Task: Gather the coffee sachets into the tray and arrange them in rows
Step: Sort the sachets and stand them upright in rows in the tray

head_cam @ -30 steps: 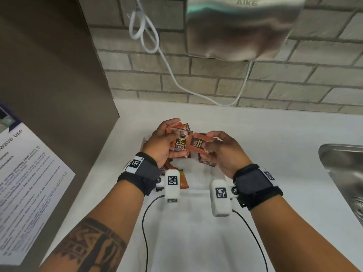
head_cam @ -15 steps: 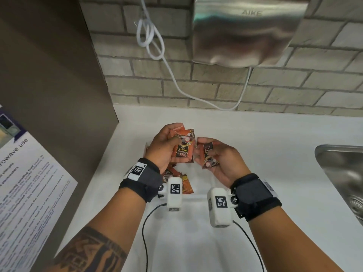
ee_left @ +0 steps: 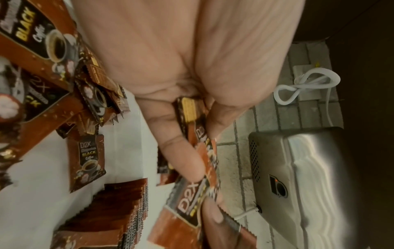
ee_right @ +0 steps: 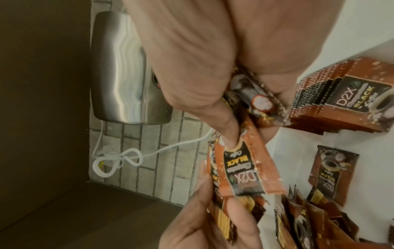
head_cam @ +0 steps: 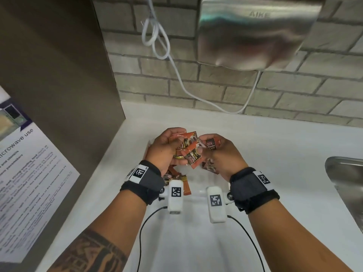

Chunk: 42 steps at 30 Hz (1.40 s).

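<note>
Orange-brown coffee sachets are the task's objects. My left hand (head_cam: 167, 146) grips a small stack of sachets (head_cam: 183, 143) above the white tray (head_cam: 198, 186). My right hand (head_cam: 218, 152) pinches one sachet (head_cam: 193, 155) against that stack and keeps another sachet (head_cam: 211, 145) in its palm. The right wrist view shows my thumb on the pinched sachet (ee_right: 245, 168). A neat row of sachets (ee_left: 119, 207) stands in the tray, a single sachet (ee_left: 88, 161) lies flat, and a loose pile (ee_left: 42, 67) lies under my left wrist.
A steel hand dryer (head_cam: 255, 32) hangs on the brick wall, with a looped white cable (head_cam: 157, 36) beside it. A steel sink (head_cam: 345, 183) is at the right edge. On the left stands a brown panel (head_cam: 59, 75) bearing a paper notice (head_cam: 29, 173).
My right hand has moved left and brought its sachet onto the stack in my left hand; half a second ago the two were apart. Both hands sit lower in the head view.
</note>
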Each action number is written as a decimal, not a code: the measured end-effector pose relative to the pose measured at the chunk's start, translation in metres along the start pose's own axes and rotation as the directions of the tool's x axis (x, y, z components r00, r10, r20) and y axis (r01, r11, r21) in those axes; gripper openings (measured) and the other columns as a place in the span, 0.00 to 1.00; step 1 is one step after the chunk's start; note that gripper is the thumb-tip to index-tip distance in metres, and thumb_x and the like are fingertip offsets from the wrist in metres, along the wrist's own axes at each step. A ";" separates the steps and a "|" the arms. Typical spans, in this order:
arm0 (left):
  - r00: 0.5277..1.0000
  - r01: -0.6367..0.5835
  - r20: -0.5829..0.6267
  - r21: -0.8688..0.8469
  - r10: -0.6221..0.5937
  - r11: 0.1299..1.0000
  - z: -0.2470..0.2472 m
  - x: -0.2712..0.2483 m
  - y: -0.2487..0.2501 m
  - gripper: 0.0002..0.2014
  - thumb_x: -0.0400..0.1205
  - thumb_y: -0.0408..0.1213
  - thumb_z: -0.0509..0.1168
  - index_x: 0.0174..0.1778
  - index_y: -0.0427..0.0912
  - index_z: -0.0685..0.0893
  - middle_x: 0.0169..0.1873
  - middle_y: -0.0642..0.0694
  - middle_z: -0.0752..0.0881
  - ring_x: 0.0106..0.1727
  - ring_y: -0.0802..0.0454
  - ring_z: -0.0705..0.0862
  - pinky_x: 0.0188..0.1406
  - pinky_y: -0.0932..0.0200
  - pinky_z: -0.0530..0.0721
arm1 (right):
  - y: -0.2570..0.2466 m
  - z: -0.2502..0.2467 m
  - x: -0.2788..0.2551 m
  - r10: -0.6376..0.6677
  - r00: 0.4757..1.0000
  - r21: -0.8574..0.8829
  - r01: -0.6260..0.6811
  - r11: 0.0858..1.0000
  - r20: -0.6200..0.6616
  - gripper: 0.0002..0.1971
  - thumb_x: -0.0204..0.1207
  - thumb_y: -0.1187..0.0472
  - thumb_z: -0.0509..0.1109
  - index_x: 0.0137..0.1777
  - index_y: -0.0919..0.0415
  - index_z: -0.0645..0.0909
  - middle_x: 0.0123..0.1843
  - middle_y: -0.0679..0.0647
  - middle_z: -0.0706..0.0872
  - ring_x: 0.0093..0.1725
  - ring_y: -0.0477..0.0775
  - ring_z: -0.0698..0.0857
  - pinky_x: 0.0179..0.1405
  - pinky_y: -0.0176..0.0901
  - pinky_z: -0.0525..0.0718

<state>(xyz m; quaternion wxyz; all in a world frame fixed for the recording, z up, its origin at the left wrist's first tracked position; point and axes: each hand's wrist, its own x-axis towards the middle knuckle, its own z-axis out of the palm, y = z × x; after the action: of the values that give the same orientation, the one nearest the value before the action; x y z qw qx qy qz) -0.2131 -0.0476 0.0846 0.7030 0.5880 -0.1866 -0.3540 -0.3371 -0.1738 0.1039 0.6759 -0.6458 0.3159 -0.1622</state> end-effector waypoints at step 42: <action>0.993 -0.088 0.102 0.354 0.055 0.931 -0.013 -0.001 0.002 0.13 0.73 0.28 0.80 0.31 0.45 0.85 0.39 0.55 0.90 0.29 0.56 0.84 0.18 0.64 0.76 | -0.003 -0.016 -0.001 0.077 0.989 -0.016 -0.076 0.997 0.123 0.15 0.73 0.68 0.80 0.56 0.66 0.81 0.39 0.65 0.84 0.28 0.54 0.80 0.23 0.36 0.77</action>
<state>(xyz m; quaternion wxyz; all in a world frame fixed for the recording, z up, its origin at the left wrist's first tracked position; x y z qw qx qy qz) -0.2042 -0.0379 0.0835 0.5873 0.6823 -0.3008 -0.3147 -0.3474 -0.1859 0.1072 0.6963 -0.6457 0.2989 -0.0941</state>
